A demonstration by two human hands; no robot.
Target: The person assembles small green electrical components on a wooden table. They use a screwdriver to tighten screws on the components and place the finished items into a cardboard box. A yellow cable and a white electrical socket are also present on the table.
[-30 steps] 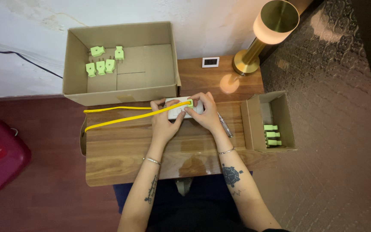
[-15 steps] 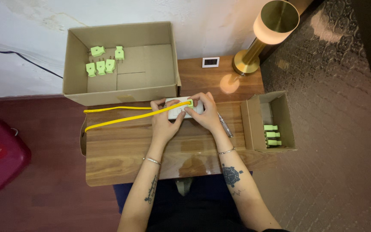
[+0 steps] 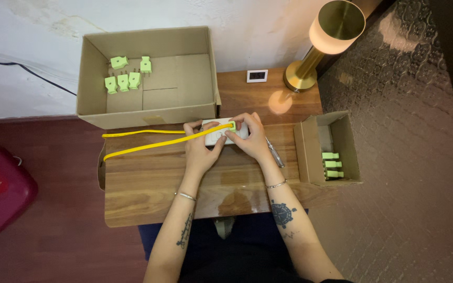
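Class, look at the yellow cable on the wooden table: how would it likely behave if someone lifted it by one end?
The yellow cable would probably droop, since it lies in a long loose loop. It looks thin, so likely light. Its other end sits under both hands at the white socket block, so it may tug on that.

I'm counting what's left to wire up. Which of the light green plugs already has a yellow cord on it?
The green plug at the white socket block, between both hands. The five in the large cardboard box and three in the small box lie loose, cordless.
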